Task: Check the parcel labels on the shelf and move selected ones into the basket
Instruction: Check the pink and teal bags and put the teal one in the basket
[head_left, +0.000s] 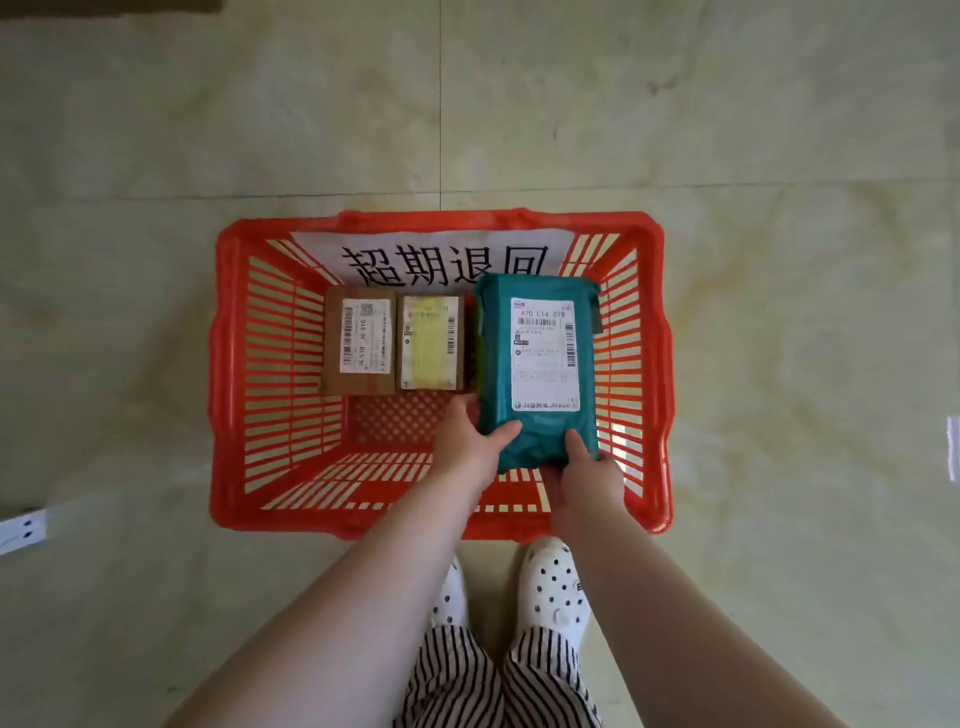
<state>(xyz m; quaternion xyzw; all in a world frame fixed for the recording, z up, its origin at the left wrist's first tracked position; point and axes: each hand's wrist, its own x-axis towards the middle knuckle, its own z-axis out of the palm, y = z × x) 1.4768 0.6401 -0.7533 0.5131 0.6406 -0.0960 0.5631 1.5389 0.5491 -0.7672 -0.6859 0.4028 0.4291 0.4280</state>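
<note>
Both my hands grip the near end of a teal plastic-wrapped parcel with a white label (537, 358): my left hand (470, 444) curls its thumb over the left corner, my right hand (584, 473) pinches the near right corner. I hold the parcel inside the red slatted plastic basket (270, 374) at its right side. Beside it lie a brown cardboard box (358, 348) and a yellowish-labelled small box (430, 343), side by side on the basket floor.

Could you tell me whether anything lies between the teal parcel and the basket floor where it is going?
Nothing visible does. Both hands, left hand and right hand, hold the teal parcel over the right side of the red basket. The brown box and yellow-labelled box sit to its left; what is beneath the parcel is hidden.
</note>
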